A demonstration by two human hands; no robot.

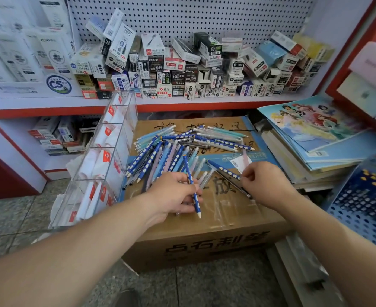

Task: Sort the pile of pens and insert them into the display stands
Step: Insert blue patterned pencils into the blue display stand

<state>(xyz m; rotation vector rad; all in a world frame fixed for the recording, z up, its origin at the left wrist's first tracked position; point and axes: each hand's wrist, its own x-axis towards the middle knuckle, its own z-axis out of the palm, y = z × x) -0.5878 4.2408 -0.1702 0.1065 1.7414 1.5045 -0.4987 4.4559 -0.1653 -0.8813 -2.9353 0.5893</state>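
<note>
Evidently most of the sorting was still to do: the pile of pens (182, 145) lay loose on the cardboard box (204, 240), between the clear acrylic stand (107, 156) and the blue perforated stand (360, 202). The left hand (176, 196) had its fingers (183, 182) curled round a blue dotted pen (190, 178), perhaps with others beneath. The right hand (264, 182) pinched the end of a second dotted pen (222, 170) alongside a darker one. Held so near one end, that pair could pivot and slip. A sweeping forearm might roll round pens off the box, and mixed colours could land in the wrong compartment of the tilted acrylic stand.
</note>
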